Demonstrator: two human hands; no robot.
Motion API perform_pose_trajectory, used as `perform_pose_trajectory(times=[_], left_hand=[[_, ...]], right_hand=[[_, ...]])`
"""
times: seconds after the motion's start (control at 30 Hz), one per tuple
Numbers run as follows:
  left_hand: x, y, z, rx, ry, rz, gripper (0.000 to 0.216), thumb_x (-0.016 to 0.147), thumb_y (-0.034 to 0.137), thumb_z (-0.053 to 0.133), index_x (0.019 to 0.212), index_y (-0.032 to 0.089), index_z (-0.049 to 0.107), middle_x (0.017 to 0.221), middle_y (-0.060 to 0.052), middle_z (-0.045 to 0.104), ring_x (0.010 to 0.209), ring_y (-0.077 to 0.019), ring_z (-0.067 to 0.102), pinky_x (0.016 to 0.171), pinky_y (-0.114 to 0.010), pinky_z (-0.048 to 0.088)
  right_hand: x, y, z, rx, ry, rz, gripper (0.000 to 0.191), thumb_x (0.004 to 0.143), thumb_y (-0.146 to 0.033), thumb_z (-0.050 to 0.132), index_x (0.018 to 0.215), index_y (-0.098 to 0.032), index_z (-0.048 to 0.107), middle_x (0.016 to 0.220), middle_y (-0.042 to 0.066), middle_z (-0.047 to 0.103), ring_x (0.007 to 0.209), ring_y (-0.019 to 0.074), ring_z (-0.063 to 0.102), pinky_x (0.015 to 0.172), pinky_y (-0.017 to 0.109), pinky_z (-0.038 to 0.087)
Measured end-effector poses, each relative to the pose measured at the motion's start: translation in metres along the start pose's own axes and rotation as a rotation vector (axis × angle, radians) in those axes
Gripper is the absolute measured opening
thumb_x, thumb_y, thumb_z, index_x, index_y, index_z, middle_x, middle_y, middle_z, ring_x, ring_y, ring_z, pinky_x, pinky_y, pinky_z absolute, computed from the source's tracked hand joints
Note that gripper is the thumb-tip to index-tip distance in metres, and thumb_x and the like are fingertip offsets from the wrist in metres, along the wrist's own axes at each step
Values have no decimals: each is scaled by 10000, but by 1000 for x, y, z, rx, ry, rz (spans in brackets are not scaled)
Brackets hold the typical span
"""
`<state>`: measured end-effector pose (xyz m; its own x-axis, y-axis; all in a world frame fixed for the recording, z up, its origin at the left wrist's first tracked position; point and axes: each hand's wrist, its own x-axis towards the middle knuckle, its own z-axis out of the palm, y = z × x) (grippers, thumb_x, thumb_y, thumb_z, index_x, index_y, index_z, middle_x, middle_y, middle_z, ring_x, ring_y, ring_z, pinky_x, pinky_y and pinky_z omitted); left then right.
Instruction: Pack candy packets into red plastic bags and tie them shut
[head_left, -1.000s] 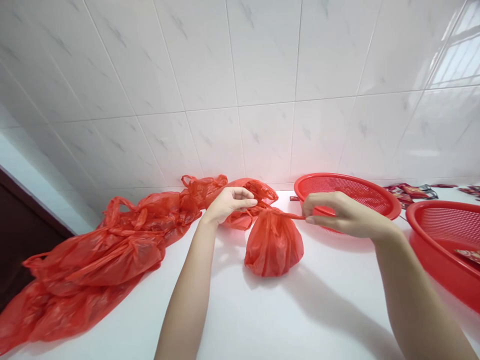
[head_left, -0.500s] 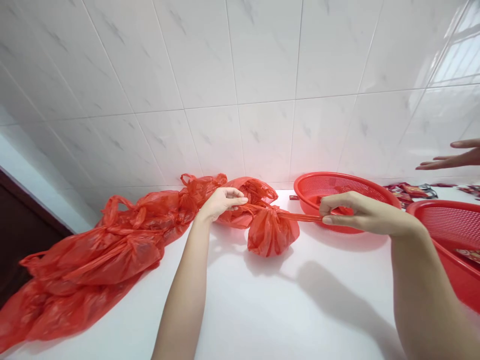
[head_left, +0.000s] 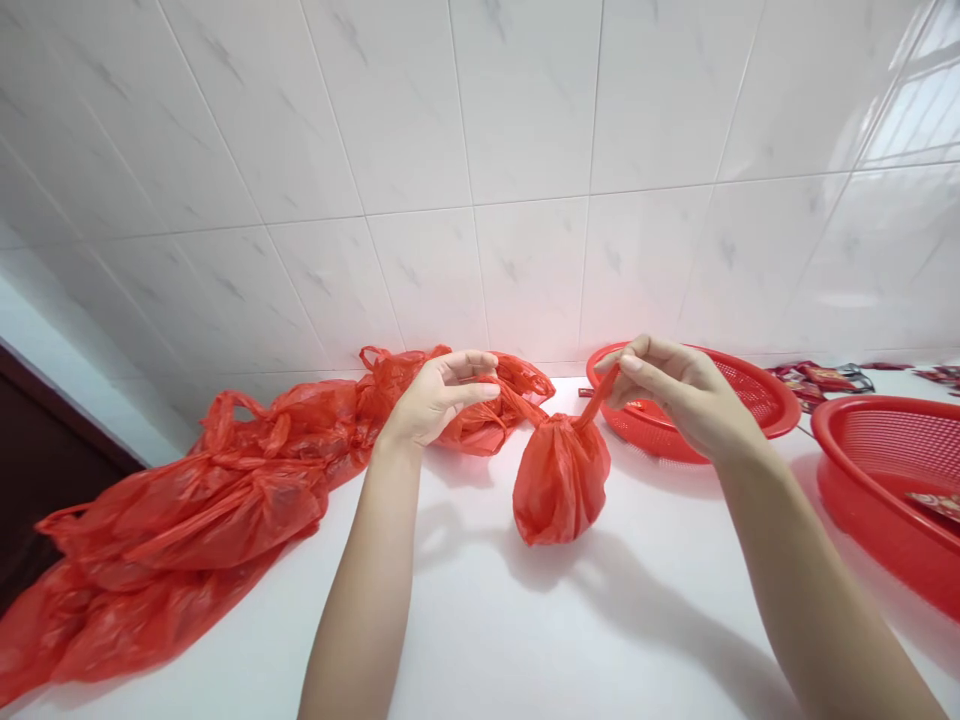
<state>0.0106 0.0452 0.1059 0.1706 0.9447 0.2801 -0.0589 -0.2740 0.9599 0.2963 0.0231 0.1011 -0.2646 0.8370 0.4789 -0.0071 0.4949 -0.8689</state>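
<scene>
A small, rounded red plastic bag (head_left: 561,482), tied at its neck, hangs just over the white tabletop with its shadow below. On its right, one handle stretches up to my right hand (head_left: 667,385), which pinches it between thumb and fingers. The other handle slants up to the left, where the curled fingers and thumb of my left hand (head_left: 442,400) hold its end loosely. What fills the bag is hidden by the red plastic.
Knotted red plastic bags (head_left: 247,490) lie heaped along the left and against the tiled wall (head_left: 525,270). To the right stand a red basket (head_left: 757,390) and a nearer red basket (head_left: 870,440). Small packets (head_left: 825,378) lie behind them on the white table (head_left: 480,640).
My right hand has moved left and up, so its handle is steeper. The bag has swung slightly lower and rightward. Another person's hand at the right edge has left view.
</scene>
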Motion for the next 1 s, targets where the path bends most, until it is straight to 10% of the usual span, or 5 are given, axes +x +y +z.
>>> perform_pose_trajectory(times=[0.37, 0.7, 0.87, 1.0], left_hand=[[-28, 17, 59, 89, -225, 297, 115, 780, 222, 781, 886, 177, 772, 943, -61, 764, 935, -214, 715, 845, -335, 582], [-29, 9, 68, 149, -49, 346, 134, 788, 254, 763, 916, 215, 766, 1008, -43, 711, 891, -173, 671, 826, -310, 570], [-27, 6, 72, 90, -354, 236, 428, 844, 341, 754, 1253, 243, 670, 1215, -80, 705, 1164, -263, 641, 991, -382, 515], [-30, -9, 86, 218, -553, 141, 283, 873, 352, 725, 1130, 233, 715, 1163, -69, 720, 1118, -281, 655, 939, -379, 518]], right_hand=[[-8, -8, 41, 103, -68, -145, 235, 851, -407, 779, 898, -211, 657, 948, 46, 738, 913, 193, 716, 842, 348, 607], [-12, -8, 52, 21, 9, -225, 213, 802, -342, 820, 909, -216, 685, 899, 42, 743, 861, 201, 725, 803, 362, 631], [-18, -16, 52, -44, 222, -302, 153, 818, -332, 812, 863, -240, 699, 866, 23, 732, 805, 192, 717, 768, 363, 633], [-24, -22, 47, -147, 342, -338, 127, 818, -330, 811, 828, -264, 704, 817, 19, 718, 758, 217, 709, 716, 408, 639]])
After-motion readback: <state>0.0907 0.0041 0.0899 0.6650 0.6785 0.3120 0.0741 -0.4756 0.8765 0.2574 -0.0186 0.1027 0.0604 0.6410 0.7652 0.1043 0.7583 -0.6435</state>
